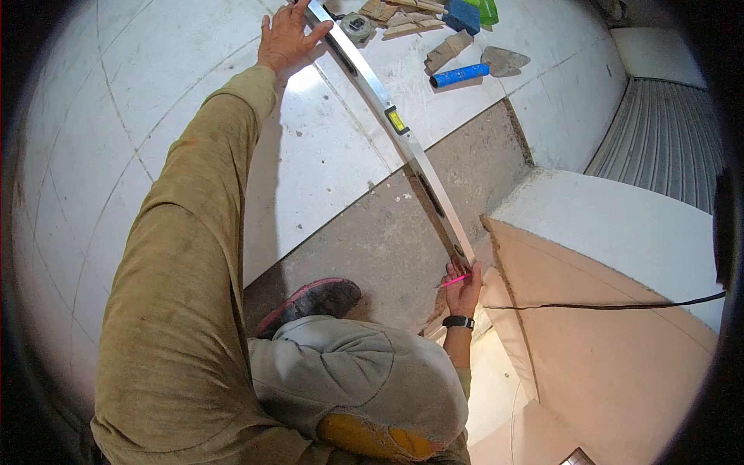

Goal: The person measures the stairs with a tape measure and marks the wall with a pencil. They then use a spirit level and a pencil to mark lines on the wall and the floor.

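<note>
A long silver spirit level [370, 80] with a yellow vial runs from the white tiles across a strip of bare concrete. At its far end my left hand [287, 37] grips it with thumb and forefinger, the other fingers spread beside it. My right hand [463, 291], with a black band at the wrist, is closed at the near end. A thin pink pencil or marker [456, 280] sticks out between its fingers. How those fingers meet the level is partly hidden.
Near the level's far end lie a tape measure [356, 28], wood pieces [413, 29], a blue block [462, 15] and a blue-handled trowel [505, 60]. A black cable [597, 305] crosses the drop at right. A corrugated shutter [659, 139] stands behind. My shoe [314, 302] rests on the concrete.
</note>
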`<state>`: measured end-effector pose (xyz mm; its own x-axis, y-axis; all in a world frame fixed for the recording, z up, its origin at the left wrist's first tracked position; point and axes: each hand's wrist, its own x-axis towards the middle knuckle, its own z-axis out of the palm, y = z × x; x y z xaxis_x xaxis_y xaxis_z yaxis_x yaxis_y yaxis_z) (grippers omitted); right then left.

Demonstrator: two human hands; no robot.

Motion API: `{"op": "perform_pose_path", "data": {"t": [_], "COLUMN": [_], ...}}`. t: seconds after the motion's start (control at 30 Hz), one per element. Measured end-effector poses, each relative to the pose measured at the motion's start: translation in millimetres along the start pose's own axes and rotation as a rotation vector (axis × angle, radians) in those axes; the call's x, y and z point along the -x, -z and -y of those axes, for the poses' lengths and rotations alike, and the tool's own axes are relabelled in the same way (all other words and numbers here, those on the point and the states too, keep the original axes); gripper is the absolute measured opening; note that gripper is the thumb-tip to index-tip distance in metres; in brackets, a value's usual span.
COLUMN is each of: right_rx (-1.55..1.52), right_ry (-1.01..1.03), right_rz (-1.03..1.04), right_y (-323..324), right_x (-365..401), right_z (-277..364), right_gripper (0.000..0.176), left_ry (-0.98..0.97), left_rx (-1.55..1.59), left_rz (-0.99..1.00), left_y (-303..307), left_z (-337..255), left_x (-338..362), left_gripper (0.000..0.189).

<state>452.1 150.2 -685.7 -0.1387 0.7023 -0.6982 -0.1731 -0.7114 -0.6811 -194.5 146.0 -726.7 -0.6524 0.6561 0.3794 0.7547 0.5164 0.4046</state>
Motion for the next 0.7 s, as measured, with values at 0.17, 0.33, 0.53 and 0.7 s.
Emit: {"op": "perform_pose_path", "data": {"t": [0.17,0.33,0.53,0.7], "right_rx": [0.002,0.01,-0.016,0.007], "right_ry": [0.001,0.002,0.008,0.024], "right_rz": [0.016,0.026,0.006,-0.004], "right_y": [1.5,5.6,-1.2,-1.3], "right_x": [0.2,-2.2,0.8,1.4], "right_z": [0.1,-0.7,0.5,1.0], "right_gripper": [0.051,0.05,0.049,0.049], "left_ry": [0.002,-0.003,0.017,-0.007], "left_rx": [0.032,0.055,0.051,0.017], "left_rz": [-0.028,-0.035,0.015,-0.003], "left_y": [0.0,1.8,6.8,6.8], "left_z": [-1.4,-2.0,-4.6,-7.7], "left_x": [0.2,-0.4,-2.2,1.9], "left_gripper": [0.08,0.08,0.081,0.082]}}
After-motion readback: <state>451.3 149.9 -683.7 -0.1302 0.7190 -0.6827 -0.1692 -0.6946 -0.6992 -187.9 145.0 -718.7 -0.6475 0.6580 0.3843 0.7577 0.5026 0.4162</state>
